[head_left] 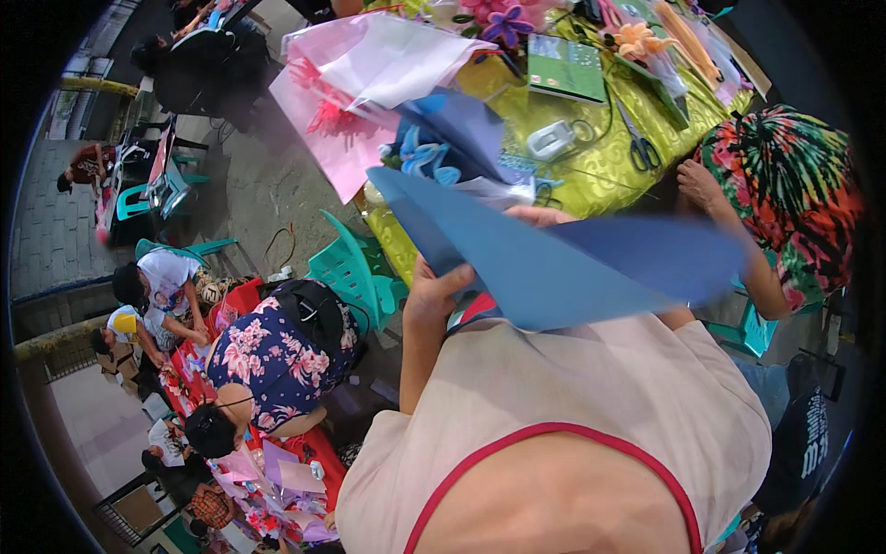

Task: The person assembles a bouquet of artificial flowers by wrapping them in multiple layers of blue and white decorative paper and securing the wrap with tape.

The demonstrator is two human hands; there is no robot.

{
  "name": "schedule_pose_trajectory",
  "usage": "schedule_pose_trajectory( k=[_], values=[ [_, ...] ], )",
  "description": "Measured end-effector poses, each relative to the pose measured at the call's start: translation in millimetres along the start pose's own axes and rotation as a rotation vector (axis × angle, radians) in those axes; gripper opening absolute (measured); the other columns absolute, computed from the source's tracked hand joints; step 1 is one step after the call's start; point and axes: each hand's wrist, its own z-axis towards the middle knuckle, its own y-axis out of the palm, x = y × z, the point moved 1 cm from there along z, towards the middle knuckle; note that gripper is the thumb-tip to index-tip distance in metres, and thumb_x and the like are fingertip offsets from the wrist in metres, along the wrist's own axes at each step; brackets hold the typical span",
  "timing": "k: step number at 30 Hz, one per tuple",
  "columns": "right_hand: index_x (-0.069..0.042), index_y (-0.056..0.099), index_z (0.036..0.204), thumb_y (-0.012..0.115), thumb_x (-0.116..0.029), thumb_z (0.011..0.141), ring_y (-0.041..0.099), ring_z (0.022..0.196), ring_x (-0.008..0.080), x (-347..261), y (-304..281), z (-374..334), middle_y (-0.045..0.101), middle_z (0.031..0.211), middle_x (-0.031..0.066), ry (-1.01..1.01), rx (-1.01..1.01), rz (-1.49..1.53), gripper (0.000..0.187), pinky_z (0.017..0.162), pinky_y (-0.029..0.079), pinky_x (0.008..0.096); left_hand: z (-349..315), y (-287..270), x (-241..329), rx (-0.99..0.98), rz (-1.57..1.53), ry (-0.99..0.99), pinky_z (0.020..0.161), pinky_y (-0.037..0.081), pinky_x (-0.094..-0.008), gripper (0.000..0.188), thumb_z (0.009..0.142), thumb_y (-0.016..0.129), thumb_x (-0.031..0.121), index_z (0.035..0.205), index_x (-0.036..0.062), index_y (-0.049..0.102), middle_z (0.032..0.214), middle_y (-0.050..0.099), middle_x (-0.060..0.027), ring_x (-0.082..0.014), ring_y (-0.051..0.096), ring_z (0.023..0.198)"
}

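Note:
A large blue sheet of wrapping paper [544, 254], bent into a fold, spans the space in front of my chest; its right end is smeared by motion. My left hand [441, 288] grips its left lower edge, thumb on top. Behind the upper edge shows part of my right hand [540, 216], its fingers closed at the paper and mostly hidden by it. Just beyond lies a bouquet with blue flowers [426, 157] in dark blue wrapping. Further left on the table is pink wrapping paper [388, 60] around pink flowers [334, 106].
The table has a shiny yellow-green cloth [591, 175]. On it lie scissors [639, 138], a white corded device [551, 140], a green booklet [566, 69] and orange flowers [639, 42]. A person in a colourful shirt [784, 194] sits right. A green chair [351, 268] stands left, near other people.

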Motion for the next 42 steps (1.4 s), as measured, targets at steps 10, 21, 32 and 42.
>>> schedule_pose_trajectory(
  k=[10,21,32,42],
  values=[
    [-0.009,0.030,0.127,0.040,-0.060,0.077,0.049,0.102,0.0240,-66.1,-84.8,-65.8,0.047,0.113,0.0101,-0.304,0.122,-0.342,0.072,0.082,0.041,0.0393,65.0,14.5,-48.1,0.529,0.359,0.102,0.069,0.044,-0.0247,0.027,0.076,0.060,0.005,0.101,-0.0023,0.052,0.092,0.058,-0.0072,-0.0123,0.055,0.077],
    [0.002,0.051,0.103,0.065,-0.019,0.074,0.057,0.076,0.0132,-80.3,-133.6,-56.5,0.058,0.092,0.0069,-0.243,0.797,-0.527,0.038,0.063,0.047,0.0267,75.9,61.3,-120.2,0.525,0.305,-0.028,0.071,0.048,-0.0275,0.026,0.077,0.057,0.005,0.100,-0.0038,0.050,0.095,0.057,-0.0093,-0.0149,0.056,0.084],
    [0.002,0.057,0.084,0.064,-0.014,0.075,0.051,0.051,0.0071,-124.7,-146.1,-66.9,0.059,0.067,0.0032,-0.350,0.751,-0.946,0.019,0.043,0.039,0.0199,85.5,62.7,-120.2,0.406,0.448,0.147,0.080,0.045,-0.0273,0.056,0.074,0.061,0.002,0.120,-0.0006,0.031,0.110,0.048,-0.0132,-0.0170,0.051,0.096],
    [-0.002,0.058,0.086,0.067,-0.019,0.071,0.048,0.057,0.0041,-142.8,-103.7,-64.1,0.058,0.071,0.0000,-0.187,0.519,-0.844,0.024,0.047,0.035,0.0172,80.0,53.3,-63.1,0.287,0.378,0.159,0.085,0.037,-0.0245,0.043,0.079,0.059,0.011,0.117,-0.0005,0.041,0.106,0.053,-0.0084,-0.0120,0.049,0.096]
  ],
)
